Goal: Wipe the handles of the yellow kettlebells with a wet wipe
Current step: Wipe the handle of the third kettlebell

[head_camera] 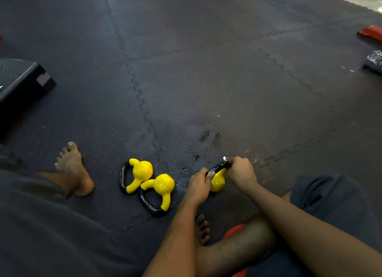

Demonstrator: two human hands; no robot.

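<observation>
Dark floor mats (206, 80): left hand (199, 185)'s fingers (208, 174) grip kettlebell handle (219, 166), right hand (241, 173)'s clutch wipe (224, 158).

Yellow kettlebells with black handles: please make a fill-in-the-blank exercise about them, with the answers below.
The left hand and the right hand grip the ___ handle of one yellow kettlebell.
The right hand also holds a small ___ wipe against it.
To the left, ___ more yellow kettlebells lie on the dark rubber floor mat.
Missing words: black; white; two.
</observation>
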